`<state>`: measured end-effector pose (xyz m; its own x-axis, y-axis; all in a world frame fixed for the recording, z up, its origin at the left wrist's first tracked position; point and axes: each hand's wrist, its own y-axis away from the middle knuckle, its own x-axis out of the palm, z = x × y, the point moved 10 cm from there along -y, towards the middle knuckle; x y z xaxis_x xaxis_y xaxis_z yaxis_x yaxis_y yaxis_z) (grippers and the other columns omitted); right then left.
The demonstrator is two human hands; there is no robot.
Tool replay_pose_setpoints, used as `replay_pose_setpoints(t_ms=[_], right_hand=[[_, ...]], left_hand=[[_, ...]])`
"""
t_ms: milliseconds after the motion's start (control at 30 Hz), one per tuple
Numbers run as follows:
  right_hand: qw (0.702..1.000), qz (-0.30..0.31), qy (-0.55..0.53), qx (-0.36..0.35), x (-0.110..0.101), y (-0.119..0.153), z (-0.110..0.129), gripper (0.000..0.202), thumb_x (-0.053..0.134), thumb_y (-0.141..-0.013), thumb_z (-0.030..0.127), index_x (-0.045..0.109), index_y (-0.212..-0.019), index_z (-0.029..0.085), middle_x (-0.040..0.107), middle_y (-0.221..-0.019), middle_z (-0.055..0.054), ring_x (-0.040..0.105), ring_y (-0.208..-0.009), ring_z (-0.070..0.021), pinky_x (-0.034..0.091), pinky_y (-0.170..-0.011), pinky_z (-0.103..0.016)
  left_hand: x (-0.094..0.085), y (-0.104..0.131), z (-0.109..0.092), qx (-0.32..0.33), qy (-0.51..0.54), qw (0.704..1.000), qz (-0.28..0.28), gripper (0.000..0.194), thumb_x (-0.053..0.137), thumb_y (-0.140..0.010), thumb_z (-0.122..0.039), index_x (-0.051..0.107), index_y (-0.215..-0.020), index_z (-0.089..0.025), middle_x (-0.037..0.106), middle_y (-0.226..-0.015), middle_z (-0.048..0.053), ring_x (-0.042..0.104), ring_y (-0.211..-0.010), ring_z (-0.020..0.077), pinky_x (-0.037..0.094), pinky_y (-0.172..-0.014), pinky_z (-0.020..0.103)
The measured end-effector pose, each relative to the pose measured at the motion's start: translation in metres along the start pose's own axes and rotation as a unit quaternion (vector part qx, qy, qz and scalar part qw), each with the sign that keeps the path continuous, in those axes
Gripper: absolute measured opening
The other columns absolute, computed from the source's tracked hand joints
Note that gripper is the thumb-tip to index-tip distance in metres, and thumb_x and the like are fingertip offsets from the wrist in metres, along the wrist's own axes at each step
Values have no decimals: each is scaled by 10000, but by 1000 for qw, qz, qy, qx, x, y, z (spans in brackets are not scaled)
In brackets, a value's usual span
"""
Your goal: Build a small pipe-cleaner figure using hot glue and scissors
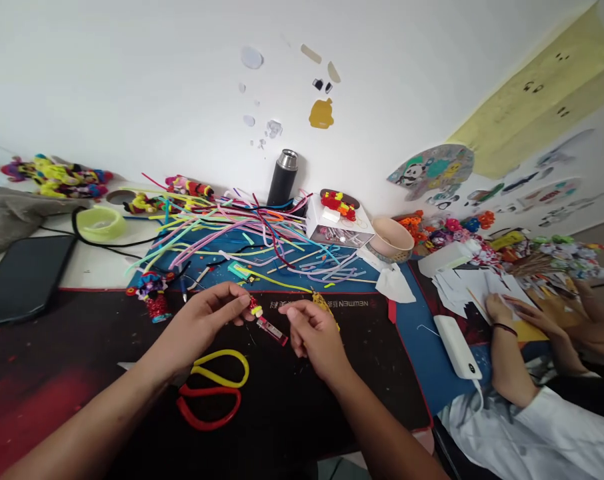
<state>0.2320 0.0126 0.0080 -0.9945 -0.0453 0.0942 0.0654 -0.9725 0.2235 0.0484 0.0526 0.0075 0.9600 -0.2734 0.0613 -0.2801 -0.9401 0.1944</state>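
While left hand [221, 312] pinches small red-yellow piece [255, 307] over dark mat [292, 413], right hand [316, 332] is just beside, fingers curled; cannot tell if they hold anything. Better to pinch lightly, at edge, so piece, probably soft, is not crushed.

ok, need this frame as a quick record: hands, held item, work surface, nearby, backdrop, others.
left_hand: fingers pinching a small red-and-yellow piece
right_hand: fingers curled, near the piece; whether it holds anything is unclear
work_surface: dark mat
nearby: scissors with one yellow and one red handle; small red-ended case between the hands; fuzzy figure left of the left hand
behind: tangled colored fuzzy stems, dark flask
far_left: black phone
others: co-worker's hand at white paper, right side
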Motion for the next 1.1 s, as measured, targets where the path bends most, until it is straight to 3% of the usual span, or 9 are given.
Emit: replay_pose_setpoints(t_ms=[100,200,300,433,633,767,933,1100], right_hand=[[995,-93,-15,32,-48,20,-7,629,858,-789,772,749,-910,164,438,-481,110,359,-373,-56,215,-382,-190],[981,-181,-30,69,-94,44,-31,673,860,-785,783,759,-1001,153,465,-528,106,373,-385,-54,202,-375,-181],[974,-182,-17,134,-113,62,-66,692,828,-822,780,746,-1099,151,563,-575,73,472,-389,-81,237,-355,-181],[974,-126,0,190,-109,74,-94,815,795,-803,842,732,-1195,131,717,-685,0,605,-423,-117,307,-343,-180],[971,-114,-18,209,-102,69,-98,829,813,-780,854,705,-1178,135,828,-883,-89,661,-444,-128,336,-336,-185],[971,-118,-48,200,-98,62,-100,741,831,-778,839,694,-1019,152,803,-827,-66,634,-429,-119,345,-334,-186],[974,-145,-88,151,-97,54,-96,696,844,-768,840,649,-853,177,642,-604,31,487,-365,-78,289,-321,-176],[971,-160,-142,106,-92,50,-91,638,892,-768,773,646,-855,191,602,-615,48,483,-409,-86,338,-351,-195]], left_hand=[[26,-2,1,-30,-29,997,64,443,818,-810,-678,773,-825,-238,791,-845,45,677,-798,242,515,-764,333],[65,-2,10,-47,-77,983,163,408,722,-847,-639,784,-859,-236,839,-949,76,737,-913,291,531,-832,370],[92,-7,19,-32,-165,963,208,355,664,-859,-568,770,-902,-232,843,-960,83,751,-922,307,524,-821,383],[115,-20,26,-2,-248,943,223,262,630,-873,-463,752,-893,-232,834,-938,66,737,-880,287,494,-788,368],[135,-33,34,-1,-247,933,260,259,652,-866,-469,730,-807,-230,796,-847,38,707,-820,262,462,-719,336],[142,-30,35,9,-234,934,269,284,634,-899,-497,716,-847,-230,790,-899,35,707,-860,256,467,-741,333],[149,-9,21,15,-197,942,272,272,603,-952,-478,695,-862,-239,768,-889,14,681,-839,234,470,-741,325],[154,13,-2,27,-153,949,275,154,616,-953,-345,678,-850,-248,793,-941,9,719,-849,217,499,-779,316]])
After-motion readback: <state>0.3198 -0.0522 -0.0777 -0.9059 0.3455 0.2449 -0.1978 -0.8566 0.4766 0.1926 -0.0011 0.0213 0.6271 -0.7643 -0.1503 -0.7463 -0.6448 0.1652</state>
